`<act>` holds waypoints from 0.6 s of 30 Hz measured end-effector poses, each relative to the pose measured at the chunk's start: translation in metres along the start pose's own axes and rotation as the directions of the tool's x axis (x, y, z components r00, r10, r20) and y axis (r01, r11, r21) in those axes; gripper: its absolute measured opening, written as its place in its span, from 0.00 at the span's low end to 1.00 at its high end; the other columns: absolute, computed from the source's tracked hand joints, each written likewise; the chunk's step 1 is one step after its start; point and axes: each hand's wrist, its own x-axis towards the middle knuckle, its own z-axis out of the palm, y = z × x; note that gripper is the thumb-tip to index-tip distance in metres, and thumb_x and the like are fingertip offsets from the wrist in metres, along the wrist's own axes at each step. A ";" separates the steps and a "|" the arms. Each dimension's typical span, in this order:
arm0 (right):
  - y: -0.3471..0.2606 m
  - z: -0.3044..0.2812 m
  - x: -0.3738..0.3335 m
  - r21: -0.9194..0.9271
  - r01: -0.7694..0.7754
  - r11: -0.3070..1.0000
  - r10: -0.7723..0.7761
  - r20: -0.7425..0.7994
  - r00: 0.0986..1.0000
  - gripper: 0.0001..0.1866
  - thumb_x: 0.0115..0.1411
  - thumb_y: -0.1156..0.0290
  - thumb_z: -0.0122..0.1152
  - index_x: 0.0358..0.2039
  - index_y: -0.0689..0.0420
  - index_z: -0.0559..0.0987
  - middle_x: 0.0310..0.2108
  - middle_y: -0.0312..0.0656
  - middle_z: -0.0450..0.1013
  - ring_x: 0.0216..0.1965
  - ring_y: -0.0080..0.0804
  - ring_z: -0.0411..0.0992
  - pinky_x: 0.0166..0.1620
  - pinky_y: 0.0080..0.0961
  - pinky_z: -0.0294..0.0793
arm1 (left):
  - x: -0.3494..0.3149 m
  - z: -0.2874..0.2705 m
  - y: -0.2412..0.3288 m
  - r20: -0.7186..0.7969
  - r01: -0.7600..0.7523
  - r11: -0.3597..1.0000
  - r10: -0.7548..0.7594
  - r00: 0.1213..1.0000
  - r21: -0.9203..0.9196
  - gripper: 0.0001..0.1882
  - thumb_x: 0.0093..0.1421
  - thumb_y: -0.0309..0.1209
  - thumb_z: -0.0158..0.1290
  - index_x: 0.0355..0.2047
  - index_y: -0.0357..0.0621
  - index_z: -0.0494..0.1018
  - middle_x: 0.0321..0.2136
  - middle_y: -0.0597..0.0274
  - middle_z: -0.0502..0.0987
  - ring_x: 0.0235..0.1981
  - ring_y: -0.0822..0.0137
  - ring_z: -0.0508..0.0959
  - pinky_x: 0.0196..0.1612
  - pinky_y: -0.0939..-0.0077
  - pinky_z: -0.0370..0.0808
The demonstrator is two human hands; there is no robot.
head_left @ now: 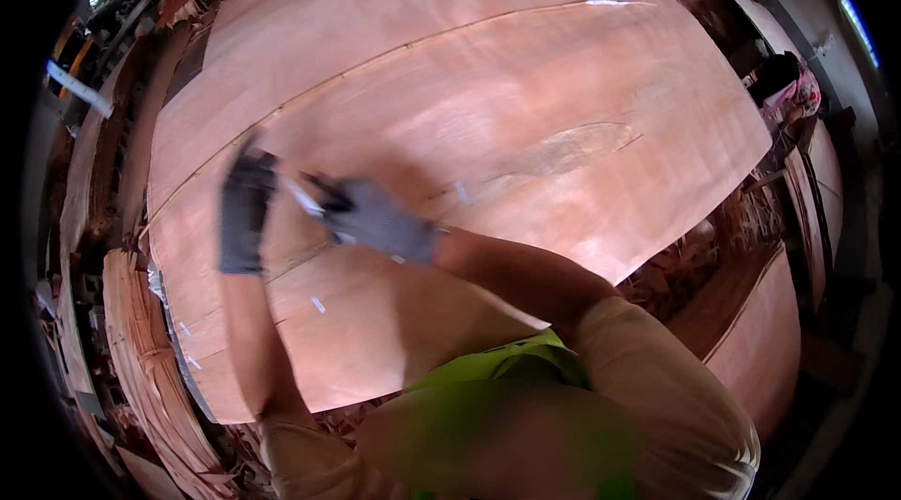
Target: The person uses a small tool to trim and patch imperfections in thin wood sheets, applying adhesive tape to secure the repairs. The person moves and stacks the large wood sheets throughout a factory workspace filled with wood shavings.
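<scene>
Wood veneer [526, 106] lies flat, apparently for easy reach, while my right hand [375, 216] pinches a whitish strip [306, 201] beside my left hand [246, 214], whose blurred grip I can't tell.

Left of centre, the right hand [380, 216] holds a blurred white strip [304, 200] beside the left hand [246, 209], over a wood sheet [563, 77]; pink cloth [802, 94] lies at the upper right.
</scene>
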 end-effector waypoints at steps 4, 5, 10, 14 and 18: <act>0.101 -0.103 -0.110 0.027 -0.403 0.915 0.404 -0.090 0.910 0.10 0.59 0.68 0.55 0.35 0.63 0.75 0.21 0.36 0.70 0.19 0.21 0.68 0.26 0.20 0.69 | -0.051 0.139 -0.103 0.248 0.414 0.887 -0.362 0.898 -0.204 0.22 0.56 0.23 0.52 0.53 0.39 0.67 0.28 0.59 0.78 0.28 0.76 0.75 0.31 0.81 0.74; 0.112 -0.123 -0.132 0.041 -0.450 0.892 0.452 -0.134 0.882 0.10 0.59 0.67 0.55 0.33 0.62 0.75 0.20 0.35 0.70 0.19 0.20 0.68 0.25 0.19 0.68 | -0.059 0.178 -0.116 0.211 0.368 0.919 -0.335 0.918 -0.140 0.20 0.56 0.24 0.52 0.51 0.40 0.68 0.28 0.58 0.78 0.28 0.75 0.75 0.31 0.80 0.74; 0.154 -0.202 -0.183 0.214 -0.401 0.891 0.449 -0.278 0.849 0.08 0.57 0.66 0.60 0.29 0.57 0.77 0.16 0.31 0.69 0.16 0.15 0.64 0.19 0.17 0.61 | -0.060 0.279 -0.193 -0.051 -0.015 0.948 0.033 0.998 0.318 0.17 0.53 0.25 0.53 0.45 0.45 0.73 0.31 0.54 0.78 0.32 0.61 0.78 0.36 0.69 0.74; 0.148 -0.242 -0.161 0.216 -0.425 0.879 0.476 -0.354 0.805 0.07 0.58 0.65 0.58 0.32 0.54 0.77 0.15 0.31 0.68 0.12 0.15 0.59 0.15 0.16 0.57 | -0.063 0.292 -0.192 0.129 -0.112 0.782 0.041 0.991 0.613 0.17 0.51 0.24 0.49 0.43 0.48 0.74 0.36 0.53 0.77 0.38 0.54 0.77 0.40 0.64 0.73; 0.133 -0.254 -0.126 0.319 -0.460 0.828 0.546 -0.277 0.791 0.09 0.57 0.65 0.57 0.35 0.55 0.77 0.15 0.32 0.67 0.11 0.18 0.61 0.13 0.18 0.57 | -0.065 0.288 -0.193 0.250 -0.217 0.645 0.042 0.967 0.733 0.20 0.51 0.23 0.46 0.46 0.51 0.72 0.45 0.55 0.73 0.40 0.53 0.75 0.40 0.63 0.74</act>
